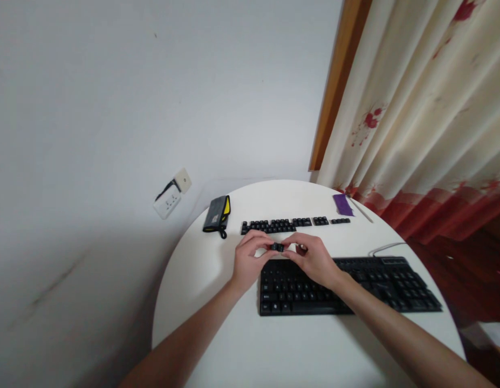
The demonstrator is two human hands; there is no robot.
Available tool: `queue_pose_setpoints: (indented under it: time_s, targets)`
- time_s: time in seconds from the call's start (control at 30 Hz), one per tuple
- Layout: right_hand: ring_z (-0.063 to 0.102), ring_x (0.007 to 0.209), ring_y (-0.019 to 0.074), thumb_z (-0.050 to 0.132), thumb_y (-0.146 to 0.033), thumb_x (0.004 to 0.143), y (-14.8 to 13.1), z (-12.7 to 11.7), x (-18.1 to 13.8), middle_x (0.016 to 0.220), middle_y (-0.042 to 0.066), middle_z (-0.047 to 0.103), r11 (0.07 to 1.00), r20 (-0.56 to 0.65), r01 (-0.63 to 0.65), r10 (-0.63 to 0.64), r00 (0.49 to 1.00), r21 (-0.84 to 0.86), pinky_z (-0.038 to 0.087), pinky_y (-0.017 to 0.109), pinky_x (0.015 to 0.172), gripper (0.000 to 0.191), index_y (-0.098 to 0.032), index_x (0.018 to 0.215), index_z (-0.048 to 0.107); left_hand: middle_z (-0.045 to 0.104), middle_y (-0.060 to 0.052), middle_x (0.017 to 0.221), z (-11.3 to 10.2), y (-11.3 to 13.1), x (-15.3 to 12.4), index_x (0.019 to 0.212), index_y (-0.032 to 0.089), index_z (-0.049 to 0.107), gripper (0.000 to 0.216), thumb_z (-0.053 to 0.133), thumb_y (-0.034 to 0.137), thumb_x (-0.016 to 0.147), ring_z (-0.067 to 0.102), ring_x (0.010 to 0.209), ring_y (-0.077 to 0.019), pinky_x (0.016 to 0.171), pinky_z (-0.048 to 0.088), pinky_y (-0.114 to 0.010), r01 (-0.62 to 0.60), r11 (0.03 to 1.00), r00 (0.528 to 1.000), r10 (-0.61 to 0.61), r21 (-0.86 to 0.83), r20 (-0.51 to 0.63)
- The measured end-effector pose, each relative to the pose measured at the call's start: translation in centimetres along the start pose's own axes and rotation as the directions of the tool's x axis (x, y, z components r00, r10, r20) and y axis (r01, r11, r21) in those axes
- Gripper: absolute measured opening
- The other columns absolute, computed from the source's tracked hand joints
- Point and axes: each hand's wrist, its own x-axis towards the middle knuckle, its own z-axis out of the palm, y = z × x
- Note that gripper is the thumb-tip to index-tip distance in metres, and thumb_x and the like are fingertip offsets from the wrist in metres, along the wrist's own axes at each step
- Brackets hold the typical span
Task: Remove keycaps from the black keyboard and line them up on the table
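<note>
While both forearms reach in from the lower edge of the view, the left hand [248, 260] and right hand [314, 261] meet over the far edge of a black keyboard [367, 283] on a round white bench [217, 323]. The fingertips of both hands are pinched from either side onto one small black key cap [277, 247]. They hold it just above the keyboard's top left rows, probably because so small a piece needs both hands to steady it. Beyond the hands, loose key caps [274, 225] lie in a neat line across the bench, seemingly laid out in order so none gets mixed up. A black and yellow pouch [217, 214] sits at the left end of that line, and a purple scrap [342, 205] at the right, both well apart from the hands. A patterned curtain [415, 134] hangs to the right.
</note>
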Motion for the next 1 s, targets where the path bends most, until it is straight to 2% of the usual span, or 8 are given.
queue_pose_setpoints:
  time_s: [0.17,0.3,0.47,0.6,0.73,0.87,1.0]
  targets:
    - [0.046,0.058,0.0132,0.071,-0.035,0.082,-0.33,-0.02,-0.11,0.073,0.001,0.065,0.997,-0.009,-0.082,0.082,0.997,0.007,0.039,0.026,0.059,0.016,-0.02,0.084,0.069,0.066,-0.007,0.093,0.31,0.38,0.13,0.087,0.016,0.074,0.02,0.082,0.024,0.071,0.066,0.08,-0.016,0.072,0.057,-0.027,0.138,0.982,0.99,-0.135,-0.127,0.028]
    - [0.043,0.057,0.0131,0.072,-0.04,0.08,-0.58,0.13,-0.25,0.062,-0.003,0.054,0.994,-0.011,-0.11,0.11,0.994,-0.003,0.037,0.025,0.057,0.021,-0.02,0.08,0.064,0.071,-0.005,0.087,0.22,0.54,0.28,0.09,0.015,0.071,0.029,0.085,0.022,0.066,0.069,0.077,-0.0167,0.076,0.058,-0.029,0.323,0.916,0.946,-0.306,-0.237,0.109]
    - [0.043,0.058,0.0132,0.071,-0.041,0.081,-0.67,0.43,-0.45,0.068,-0.001,0.057,0.995,-0.005,-0.093,0.092,0.996,-0.033,0.037,0.025,0.058,0.025,-0.021,0.076,0.057,0.071,-0.007,0.097,-0.07,0.05,0.41,0.09,0.015,0.072,0.027,0.084,0.023,0.067,0.069,0.084,-0.0178,0.08,0.056,-0.03,0.381,0.874,0.92,-0.328,-0.301,0.213]
    - [0.044,0.057,0.0131,0.07,-0.038,0.083,-0.5,0.67,-0.71,0.064,-0.003,0.054,0.993,0.001,-0.087,0.087,0.996,-0.08,0.035,0.025,0.056,0.024,-0.021,0.076,0.055,0.074,-0.009,0.097,0.0,-0.28,0.3,0.098,0.015,0.073,0.033,0.084,0.023,0.067,0.069,0.085,-0.0189,0.079,0.056,-0.031,0.481,0.819,0.874,-0.422,-0.314,0.239]
    - [0.046,0.059,0.0128,0.074,-0.034,0.08,-0.16,0.52,-0.88,0.071,-0.003,0.058,0.991,0.037,-0.057,0.062,0.997,-0.117,0.037,0.025,0.058,0.024,-0.022,0.087,0.056,0.075,-0.009,0.093,0.15,-0.14,0.32,0.094,0.014,0.074,0.031,0.084,0.021,0.066,0.069,0.083,-0.0184,0.079,0.055,-0.031,0.553,0.775,0.832,-0.493,-0.307,0.254]
    - [0.052,0.067,0.0138,0.076,-0.029,0.077,-0.01,-0.03,-0.75,0.091,0.001,0.065,0.988,0.082,-0.017,0.03,0.996,-0.152,0.042,0.026,0.065,0.043,-0.024,0.115,0.057,0.076,-0.011,0.099,0.2,-0.05,0.38,0.093,0.014,0.075,0.032,0.084,0.02,0.064,0.07,0.087,-0.02,0.082,0.055,-0.033,0.584,0.753,0.808,-0.503,-0.303,0.307]
    - [0.058,0.076,0.0163,0.071,-0.021,0.079,-0.15,-0.12,-0.67,0.095,0.003,0.067,0.982,0.096,0.024,-0.007,0.995,-0.185,0.045,0.028,0.071,0.036,-0.024,0.114,0.062,0.076,-0.01,0.095,0.3,-0.24,0.39,0.093,0.012,0.074,0.033,0.085,0.021,0.063,0.07,0.085,-0.0204,0.081,0.054,-0.033,0.605,0.735,0.792,-0.52,-0.306,0.32]
